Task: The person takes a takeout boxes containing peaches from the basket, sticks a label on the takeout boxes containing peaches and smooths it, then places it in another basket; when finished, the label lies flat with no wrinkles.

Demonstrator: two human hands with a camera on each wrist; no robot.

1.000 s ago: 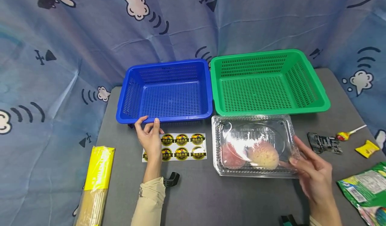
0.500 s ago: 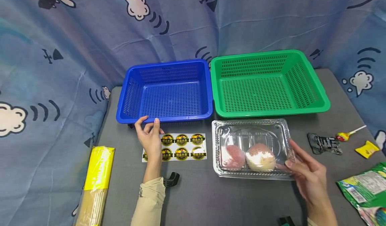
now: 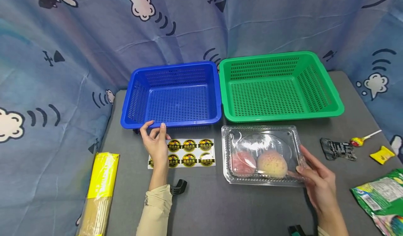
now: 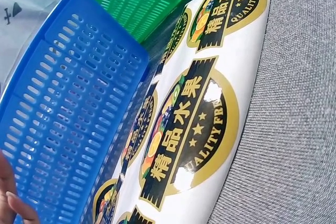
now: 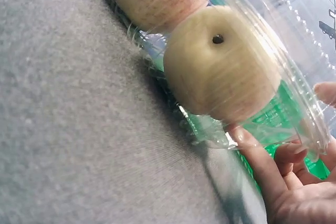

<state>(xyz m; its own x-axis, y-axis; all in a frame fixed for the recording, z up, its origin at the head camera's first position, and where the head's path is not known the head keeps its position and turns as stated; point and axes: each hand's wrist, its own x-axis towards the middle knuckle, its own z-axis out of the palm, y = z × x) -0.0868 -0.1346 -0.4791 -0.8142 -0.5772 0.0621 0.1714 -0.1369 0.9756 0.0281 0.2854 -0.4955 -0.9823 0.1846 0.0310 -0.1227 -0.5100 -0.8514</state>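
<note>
My right hand [image 3: 321,181] grips the right end of a clear plastic fruit box [image 3: 262,133], thumb above and a finger along its lower edge. Two peaches lie inside: a pinkish one [image 3: 243,163] on the left and a yellow-pink peach [image 3: 272,164] nearer my hand. In the right wrist view, the nearer peach [image 5: 220,72] shows its stem dimple through the plastic. My left hand [image 3: 157,147] is loosely bent at the front rim of a blue basket [image 3: 170,124], its fingertips seeming to touch it. Beneath this hand lies a white sheet of round black-and-gold stickers [image 3: 190,154].
A green basket [image 3: 283,118] stands right of the blue one. Noodle-like sticks in a yellow-topped packet [image 3: 99,190] lie far left. On the right are a black wrapped snack [image 3: 338,149], a lollipop [image 3: 357,142], a yellow sweet [image 3: 382,155] and a green packet [image 3: 382,197].
My right hand has moved a little left with the fruit box, whose back edge has shifted nearer to me. The peaches' outlines show more clearly through the lid. My left hand stays put.
</note>
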